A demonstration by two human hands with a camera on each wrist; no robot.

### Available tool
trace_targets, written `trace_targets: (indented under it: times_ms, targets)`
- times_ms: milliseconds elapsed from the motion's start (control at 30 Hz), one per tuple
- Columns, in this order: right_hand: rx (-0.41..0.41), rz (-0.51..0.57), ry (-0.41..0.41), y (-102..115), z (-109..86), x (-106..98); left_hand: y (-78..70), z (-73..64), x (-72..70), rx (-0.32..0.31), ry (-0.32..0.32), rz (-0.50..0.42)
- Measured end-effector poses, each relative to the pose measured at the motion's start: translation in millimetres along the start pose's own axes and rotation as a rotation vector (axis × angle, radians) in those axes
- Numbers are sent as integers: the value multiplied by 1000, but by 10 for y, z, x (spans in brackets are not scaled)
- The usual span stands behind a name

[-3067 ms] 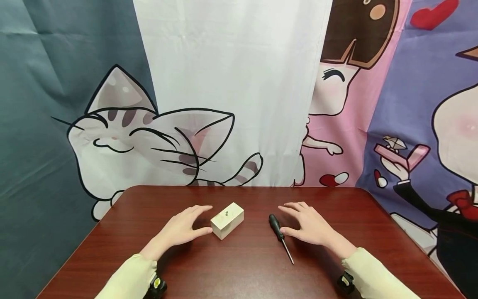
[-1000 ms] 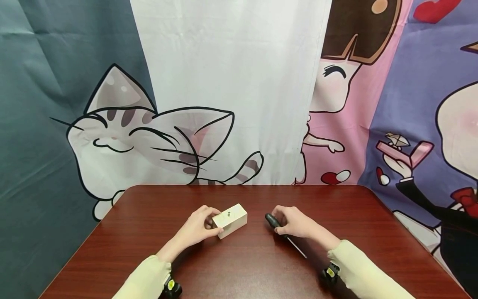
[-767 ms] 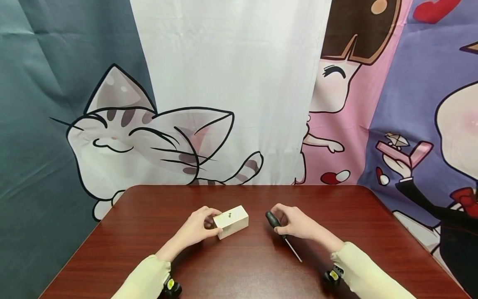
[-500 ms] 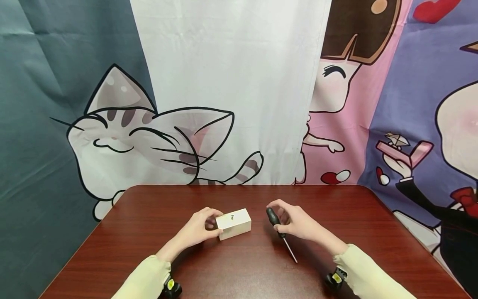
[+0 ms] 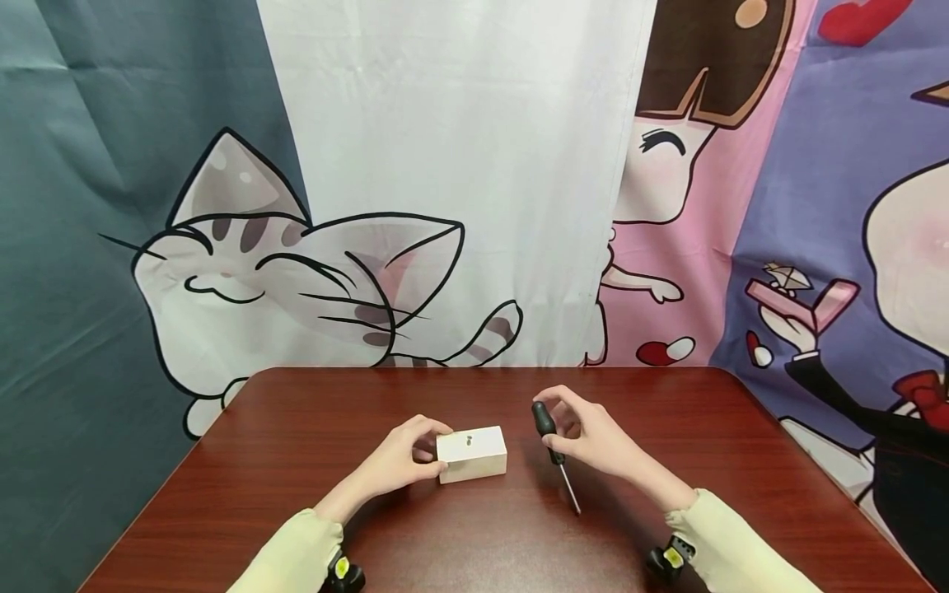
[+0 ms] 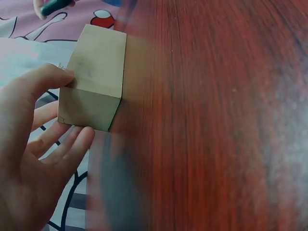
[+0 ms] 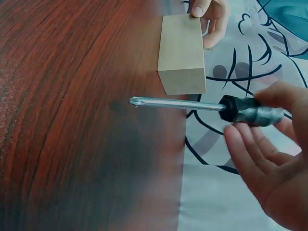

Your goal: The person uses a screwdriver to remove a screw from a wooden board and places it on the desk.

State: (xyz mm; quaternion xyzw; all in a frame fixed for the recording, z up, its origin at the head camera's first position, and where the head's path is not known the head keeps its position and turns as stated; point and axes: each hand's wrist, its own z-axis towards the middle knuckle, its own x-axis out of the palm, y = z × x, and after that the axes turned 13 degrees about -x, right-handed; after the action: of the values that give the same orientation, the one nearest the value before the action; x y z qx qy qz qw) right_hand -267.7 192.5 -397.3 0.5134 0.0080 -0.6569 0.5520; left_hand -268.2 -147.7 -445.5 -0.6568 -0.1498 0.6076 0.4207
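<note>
A pale rectangular wooden block (image 5: 472, 463) lies on the table, with what looks like a small screw on its top face. My left hand (image 5: 400, 457) pinches the block's left end between thumb and fingers; the left wrist view shows the thumb (image 6: 60, 76) on one long side. To the right, my right hand (image 5: 593, 436) holds a screwdriver (image 5: 544, 422) by its black handle. Its metal shaft points down toward the table, and a cross-shaped tip (image 7: 136, 101) shows in the right wrist view. The screwdriver and block are apart.
Both things are over a reddish-brown wooden table (image 5: 334, 395) with rounded far corners. Behind it hangs a cloth (image 5: 474, 123) printed with a cartoon cat and figures. A dark wrist device (image 5: 670, 556) sits at the right sleeve.
Both hands have gone from loosely spread to gripping. The left hand has turned the block and shifted it rightward and nearer. The right hand has taken the screwdriver and tilted it more upright.
</note>
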Motion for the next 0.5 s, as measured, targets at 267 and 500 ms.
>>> trace_targets:
  times_ms: [267,500]
  targets:
    - [-30,93,-113,53,-8,14,-19,12,69,-41,-61,-27]
    - [-35,154,-144,147,7,16,-15,20,91,-65,-28,-157]
